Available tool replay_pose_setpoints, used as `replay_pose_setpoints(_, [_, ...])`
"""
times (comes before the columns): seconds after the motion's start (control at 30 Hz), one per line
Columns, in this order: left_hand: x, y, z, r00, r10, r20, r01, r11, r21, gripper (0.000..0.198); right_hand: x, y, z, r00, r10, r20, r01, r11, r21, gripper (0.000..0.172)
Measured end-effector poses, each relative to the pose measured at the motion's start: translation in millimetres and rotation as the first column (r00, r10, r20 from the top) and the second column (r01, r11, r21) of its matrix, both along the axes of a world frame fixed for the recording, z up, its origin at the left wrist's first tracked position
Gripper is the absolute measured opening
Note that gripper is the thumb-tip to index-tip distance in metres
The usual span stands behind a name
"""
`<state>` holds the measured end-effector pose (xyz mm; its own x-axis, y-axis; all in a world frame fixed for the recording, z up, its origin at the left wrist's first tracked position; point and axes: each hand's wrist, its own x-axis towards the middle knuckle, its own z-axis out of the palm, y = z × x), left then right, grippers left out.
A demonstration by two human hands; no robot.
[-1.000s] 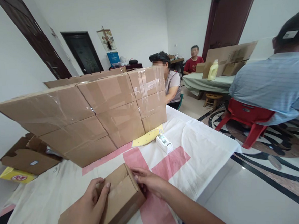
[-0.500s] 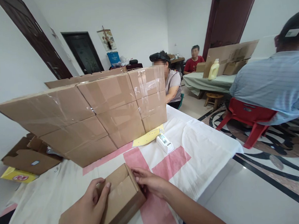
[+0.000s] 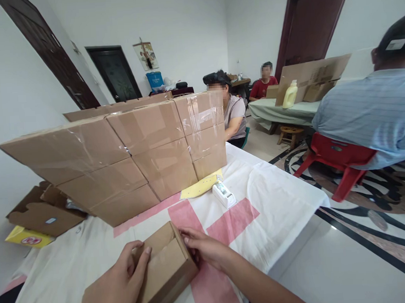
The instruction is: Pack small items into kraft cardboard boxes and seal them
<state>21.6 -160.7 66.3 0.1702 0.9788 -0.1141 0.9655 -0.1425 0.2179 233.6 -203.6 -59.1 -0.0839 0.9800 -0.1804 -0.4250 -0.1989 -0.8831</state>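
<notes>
A small brown cardboard box (image 3: pixel 166 268) lies on the white and pink cloth at the near edge of the table (image 3: pixel 281 197). My left hand (image 3: pixel 118 284) rests on its left side, thumb pressed onto the top flap. At the box's right edge, my right hand (image 3: pixel 203 247) has its fingertips pressed against the side. Both hands hold the box between them. A white tape dispenser (image 3: pixel 223 194) sits farther out, beside a yellow paper strip (image 3: pixel 199 187).
A wall of taped cardboard boxes (image 3: pixel 134 151) stands across the table's middle. Flattened cardboard (image 3: pixel 45 213) and a yellow pack (image 3: pixel 27 237) lie at the left. Three people sit beyond and to the right, one on a red chair (image 3: pixel 336 159).
</notes>
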Motion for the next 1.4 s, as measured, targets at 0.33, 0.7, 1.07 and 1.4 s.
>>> replay_pose_setpoints(0.33, [0, -2, 1.5, 0.999, 0.004, 0.042, -0.004, 1.000, 0.007, 0.045, -2, -5, -7.2, 0.995, -0.100, 0.001, 0.100, 0.995, -0.008, 0.065])
replay_pose_setpoints(0.7, [-6, 3, -6.3, 1.000, 0.001, -0.005, -0.002, 1.000, -0.027, 0.050, -18, -31, -10.8, 0.820, -0.501, 0.278, 0.352, 0.823, 0.445, 0.034])
replay_pose_setpoints(1.07, [-6, 5, -11.0, 1.000, 0.015, 0.012, -0.015, 0.999, -0.028, 0.050, -18, -40, 7.9, 0.782, -0.489, 0.386, 0.263, 0.821, 0.506, 0.048])
replay_pose_setpoints(1.4, [-6, 6, -11.3, 1.000, 0.018, 0.002, -0.018, 1.000, -0.026, 0.050, -17, -40, 3.0, 0.789, -0.485, 0.378, 0.269, 0.826, 0.496, 0.048])
